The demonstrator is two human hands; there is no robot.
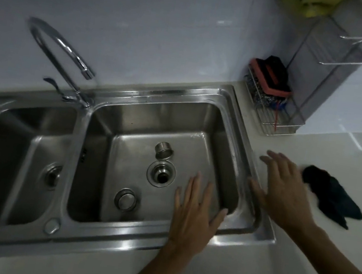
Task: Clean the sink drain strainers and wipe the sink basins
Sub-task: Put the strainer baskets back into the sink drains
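a stainless double sink (241, 132) is set into a pale countertop (312, 255) against a plain white wall, and everything here is placed from its right basin (136, 116). the light is dim and bluish. inside that basin, the open drain hole (160, 174) sits near the middle of the floor; a metal strainer cup (164, 150) lies tipped on its side just behind the drain, and a round drain cover (125, 199) lies flat on the floor in front and to the left of it. the left basin (5, 145) is beside it across the divider, with its own strainer (52, 176) seated in the drain. the curved faucet (57, 48) rises from the rim behind the divider.

the left hand (194, 216) hangs over the front right corner of the right basin, fingers spread and holding nothing. the right hand (284, 190) is over the rim and counter just right of the basin, also spread flat and empty. a dark cloth (330, 196) lies crumpled on the counter just past the right hand's fingers; whether they touch it is hard to tell.

behind the basin's right corner a wire rack (278, 125) holds a red and black scrubber (271, 77) on steel wool. something yellow-green at the top edge is cut off. a dark object at the bottom edge is cut off and unclear. the left basin is cropped by the frame and blurred.
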